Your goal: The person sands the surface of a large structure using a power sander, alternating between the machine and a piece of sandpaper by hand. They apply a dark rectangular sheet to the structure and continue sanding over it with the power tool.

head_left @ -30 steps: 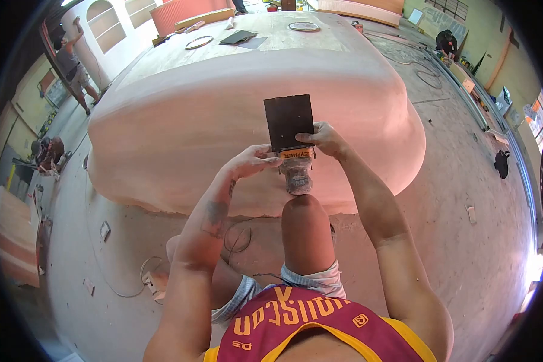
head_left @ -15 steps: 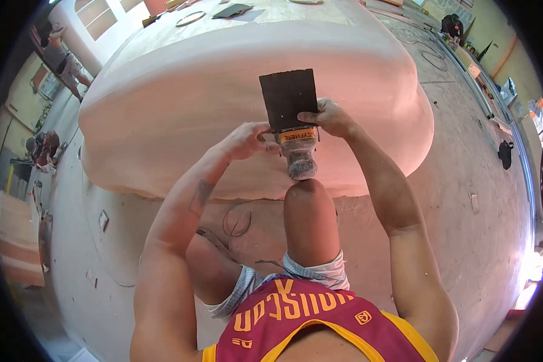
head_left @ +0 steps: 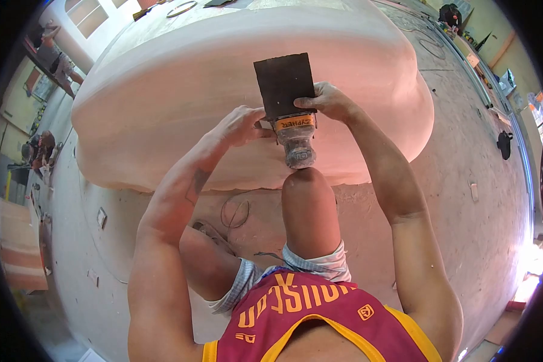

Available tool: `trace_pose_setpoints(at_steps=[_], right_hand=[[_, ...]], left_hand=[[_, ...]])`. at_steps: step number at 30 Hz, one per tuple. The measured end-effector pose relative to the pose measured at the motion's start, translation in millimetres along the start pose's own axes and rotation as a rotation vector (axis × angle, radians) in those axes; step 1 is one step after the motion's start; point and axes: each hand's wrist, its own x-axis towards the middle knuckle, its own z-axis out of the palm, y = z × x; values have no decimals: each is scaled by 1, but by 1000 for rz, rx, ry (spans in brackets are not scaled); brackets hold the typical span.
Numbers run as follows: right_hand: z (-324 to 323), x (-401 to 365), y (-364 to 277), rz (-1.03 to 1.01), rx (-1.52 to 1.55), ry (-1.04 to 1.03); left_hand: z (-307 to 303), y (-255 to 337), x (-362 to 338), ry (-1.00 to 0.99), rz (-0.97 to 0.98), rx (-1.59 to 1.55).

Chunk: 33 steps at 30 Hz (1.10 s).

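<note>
At 9 o'clock from the middle of the view, a crouching person is at the far left, and at 10 o'clock a standing person has an arm raised. A big pale pink block with rounded sides spreads across the upper half, and a loop of cable lies on the floor near 7 o'clock. The left hand, towards 11 o'clock, is half curled, thumb and fingers apart, beside the sander's left edge; I cannot tell whether it has hold of it. The dark sheet stands at 12 o'clock, its long axis nearly upright, the top tipped slightly towards 11. It is flat, matt, almost black and roughly rectangular, with a few pale specks. Just below, the sander runs from 12 to 6 o'clock: broad end up against the sheet, rounded narrow end down on the knee. Its grey body is dusty, with an orange lettered band across the top. Towards 1 o'clock, the right hand is closed on the sheet's lower right edge, thumb across the front.
</note>
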Motion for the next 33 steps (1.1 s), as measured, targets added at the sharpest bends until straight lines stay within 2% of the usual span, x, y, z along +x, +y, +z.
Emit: trace_pose_setpoints(at_steps=[3,9,12,15,18,21,22,24,25,26,27,28,30,31,33], right_hand=[[-1,0,-2,19,-17,4],[-4,5,1,12,-11,-6],[-3,2,4,23,52,-5],[2,3,10,80,206,-22],[9,-5,10,145,300,34],[12,1,32,170,295,134],[12,2,38,174,276,169],[21,-6,49,140,155,418],[27,-16,51,121,93,547],[34,-42,34,152,115,532],[41,-58,44,270,111,556],[47,-72,55,387,106,576],[64,-104,60,353,179,370],[71,-115,60,276,189,334],[78,-129,58,117,210,265]], left_hand=[[2,0,-1,2,-34,-2],[12,-10,3,113,85,109],[19,-5,-1,184,60,28],[14,10,-12,182,-179,90],[16,25,-25,460,-208,-157],[17,53,-18,750,48,120],[25,63,-10,658,3,221],[38,83,6,469,-80,422],[32,94,9,386,-137,397],[21,111,10,302,-195,371],[16,121,10,216,-257,343],[25,116,10,276,-237,366],[38,107,12,355,-236,362],[41,106,13,396,-237,361],[37,103,17,318,-263,335]])
